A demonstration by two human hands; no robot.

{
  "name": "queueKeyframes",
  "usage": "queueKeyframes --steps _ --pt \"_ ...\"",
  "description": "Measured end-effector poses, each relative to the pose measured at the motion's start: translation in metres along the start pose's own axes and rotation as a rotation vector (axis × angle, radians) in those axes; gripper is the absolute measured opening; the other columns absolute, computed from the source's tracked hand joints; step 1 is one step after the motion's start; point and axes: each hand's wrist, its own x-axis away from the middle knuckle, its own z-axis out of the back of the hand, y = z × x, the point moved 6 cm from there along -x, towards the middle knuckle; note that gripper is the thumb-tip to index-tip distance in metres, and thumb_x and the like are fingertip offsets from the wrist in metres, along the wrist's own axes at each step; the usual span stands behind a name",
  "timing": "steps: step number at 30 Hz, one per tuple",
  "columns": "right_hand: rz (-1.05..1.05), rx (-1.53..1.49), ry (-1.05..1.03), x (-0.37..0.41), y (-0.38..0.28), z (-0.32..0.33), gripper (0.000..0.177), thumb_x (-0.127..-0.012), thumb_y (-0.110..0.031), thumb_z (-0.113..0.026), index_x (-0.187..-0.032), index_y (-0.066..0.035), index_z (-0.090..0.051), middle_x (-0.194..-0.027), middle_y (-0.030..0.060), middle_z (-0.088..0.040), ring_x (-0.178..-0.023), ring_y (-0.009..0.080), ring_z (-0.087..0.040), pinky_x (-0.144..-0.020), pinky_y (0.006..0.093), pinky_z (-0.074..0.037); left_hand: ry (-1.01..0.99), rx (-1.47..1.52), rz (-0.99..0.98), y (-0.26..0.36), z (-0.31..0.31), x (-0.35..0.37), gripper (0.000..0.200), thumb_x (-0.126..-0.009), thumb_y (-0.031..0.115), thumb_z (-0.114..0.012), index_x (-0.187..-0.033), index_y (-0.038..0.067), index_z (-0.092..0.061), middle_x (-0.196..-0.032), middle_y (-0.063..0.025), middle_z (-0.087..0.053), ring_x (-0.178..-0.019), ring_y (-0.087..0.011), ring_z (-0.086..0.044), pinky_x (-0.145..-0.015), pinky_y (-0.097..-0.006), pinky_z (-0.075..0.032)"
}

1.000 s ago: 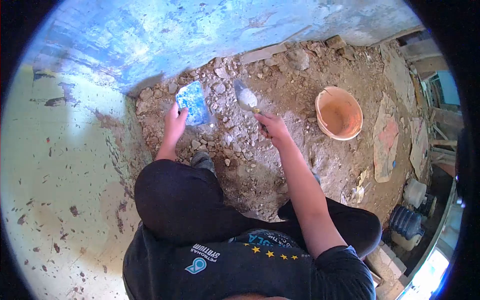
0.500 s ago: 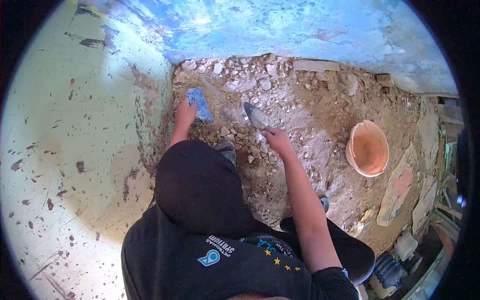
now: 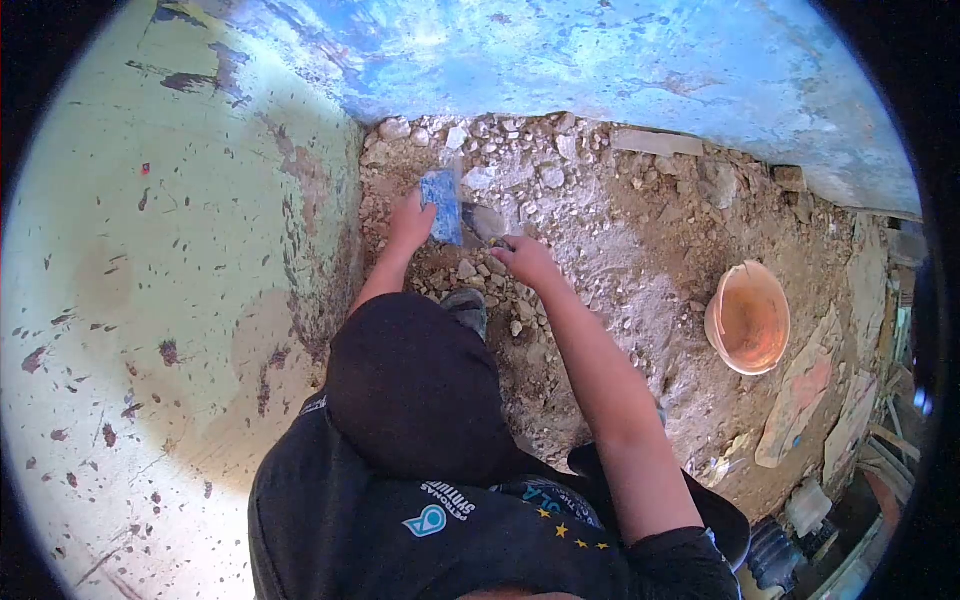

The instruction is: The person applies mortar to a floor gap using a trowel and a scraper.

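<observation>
My left hand (image 3: 409,222) is closed on the right-hand edge of its grip around a flat, rectangular blue piece (image 3: 440,205), mottled like the painted wall. It holds the piece tilted over the rubble near the corner. In my right hand (image 3: 528,262) is a pointed trowel (image 3: 486,222), fingers wrapped round its handle. The trowel's grey blade points up and left, and its tip overlaps the lower right edge of the blue piece in this view. Small stones (image 3: 467,268) lie on the dirt just below both hands.
A pale orange bucket (image 3: 752,325) stands on the dirt floor to the right. The blue wall (image 3: 640,70) rises ahead, and the green wall (image 3: 200,250) is close on my left. Flat slabs (image 3: 798,410) and debris lie at the far right. My shoe (image 3: 467,308) is among the stones.
The trowel has moved left, and the blue piece right and more upright, so the two now meet in view. The whole view has shifted slightly.
</observation>
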Motion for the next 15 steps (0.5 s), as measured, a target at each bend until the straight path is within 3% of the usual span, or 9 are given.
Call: queueKeyframes --steps 5,7,11,14,15 --pt "-0.09 -0.333 0.0 0.033 0.016 -0.008 0.051 -0.087 -0.046 -0.067 -0.116 -0.004 -0.069 -0.105 0.025 -0.07 -0.098 0.0411 -0.067 -0.089 0.0452 -0.051 -0.045 -0.021 -0.1 0.005 -0.013 0.009 0.034 -0.088 0.026 -0.058 -0.109 -0.001 -0.06 -0.097 -0.0282 -0.065 -0.095 -0.0465 -0.062 -0.084 -0.0536 -0.048" --pt "-0.086 -0.467 0.115 0.038 0.043 -0.024 0.051 -0.089 -0.039 -0.07 -0.124 -0.003 -0.065 -0.107 0.0161 -0.072 -0.088 0.0209 -0.067 -0.082 0.0325 -0.051 -0.078 -0.052 -0.153 0.026 -0.007 0.021 0.033 -0.087 0.025 -0.059 -0.107 -0.001 -0.06 -0.097 -0.0277 -0.065 -0.095 -0.0464 -0.062 -0.084 -0.0535 -0.048" --pt "-0.205 -0.674 0.071 0.077 0.042 0.003 0.051 -0.088 -0.042 -0.069 -0.12 -0.003 -0.068 -0.104 0.0192 -0.073 -0.095 0.0307 -0.069 -0.089 0.0395 -0.05 -0.107 -0.024 -0.226 0.062 -0.002 0.035 0.033 -0.087 0.026 -0.06 -0.107 -0.001 -0.06 -0.098 -0.027 -0.066 -0.095 -0.0459 -0.062 -0.083 -0.0535 -0.048" --pt "-0.332 -0.801 -0.01 0.106 0.042 0.028 0.035 -0.093 -0.03 -0.068 -0.121 -0.009 -0.07 -0.074 -0.0006 -0.061 -0.055 0.0077 -0.047 -0.05 0.0258 -0.037 -0.139 -0.042 -0.342 0.103 -0.008 0.04 0.034 -0.086 0.025 -0.061 -0.109 0.0 -0.06 -0.097 -0.0266 -0.066 -0.095 -0.0456 -0.062 -0.083 -0.053 -0.048" --pt "-0.299 -0.82 0.077 0.112 0.044 0.036 0.029 -0.093 -0.03 -0.068 -0.113 -0.009 -0.072 -0.069 -0.0033 -0.057 -0.05 0.0046 -0.04 -0.045 0.0238 -0.028 -0.161 -0.029 -0.355 0.112 -0.014 0.038 0.036 -0.086 0.025 -0.061 -0.111 -0.001 -0.06 -0.097 -0.0269 -0.066 -0.094 -0.0462 -0.062 -0.083 -0.0532 -0.048"
